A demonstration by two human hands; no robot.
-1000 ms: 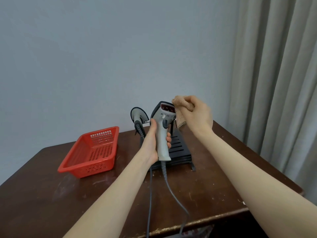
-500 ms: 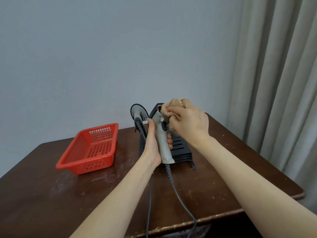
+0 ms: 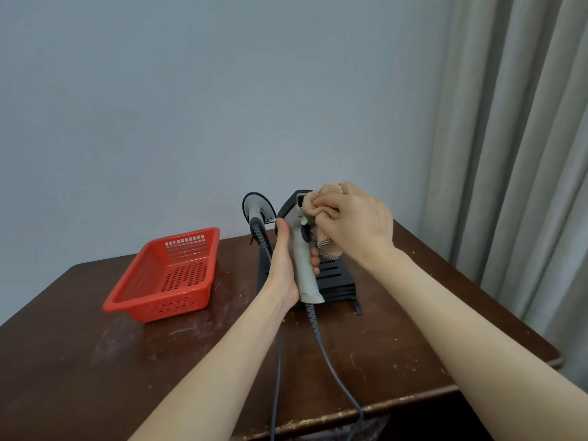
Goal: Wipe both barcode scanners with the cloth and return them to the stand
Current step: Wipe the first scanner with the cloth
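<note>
Whereas a second ago the cloth (image 3: pixel 321 202) was held clear at about 2 o'clock of the scanner head, it now lies against that head. The wipe has gone from approach to contact.

- Left grip (image 3: pixel 284 268): wrapped round the pale handle of the held barcode scanner (image 3: pixel 304 272), thumb up the near side, fingertips showing on the far side. Scanner upright, lifted off the counter (image 3: pixel 95 361), in front of the black stand (image 3: pixel 337 281). Its cable (image 3: pixel 331 364) trails to 6 o'clock and over the counter edge.
- Right grip (image 3: pixel 356 227): closed on the bunched cloth, pressing it to the head from 3 o'clock. Part of the red window shows uncovered at the cloth's 9 o'clock edge.
- Second barcode scanner (image 3: pixel 256 206): at 9 o'clock of the held one, just beside it, apparently seated in the stand. Neither grip touches it.
- Red basket (image 3: pixel 159 308): at 9 o'clock of the stand, apart from it, on the counter.

Reading: first scanner mid-wipe, head only. Handle and trigger side likely still to do, then back into the stand. Second scanner looks wholly pending, so the task is early. Watch the two cables, which run close together and may snag on return.
</note>
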